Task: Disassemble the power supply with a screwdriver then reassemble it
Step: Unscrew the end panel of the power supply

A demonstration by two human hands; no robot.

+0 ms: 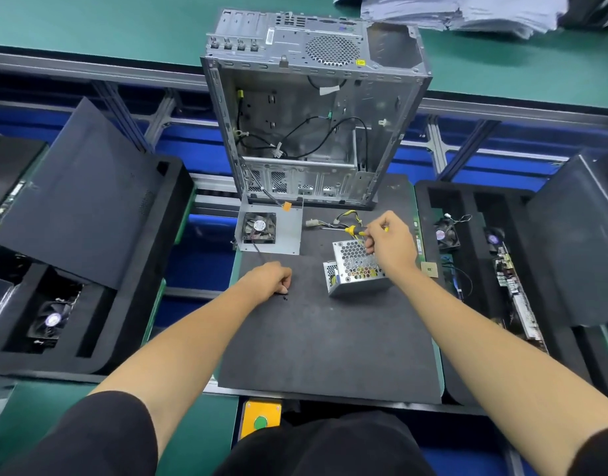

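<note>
Right of frame centre, the right hand (pixel 390 243) grips a yellow-handled screwdriver (pixel 355 231) over the tilted power supply (pixel 355 267) on the black mat (pixel 323 338), while the left hand (pixel 270 281), fingers curled, pinches at small black screws (pixel 284 298) left of it.

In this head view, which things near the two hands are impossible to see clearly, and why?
- Screwdriver: only the yellow-black handle shows; the right hand covers the rest, so the tip is hidden.
- Screws by the left hand: too small to count; curled fingers hide whether one is pinched.
- Power supply: its right side is hidden behind the right wrist.
- Paper stack: cut off by the top edge.
</note>
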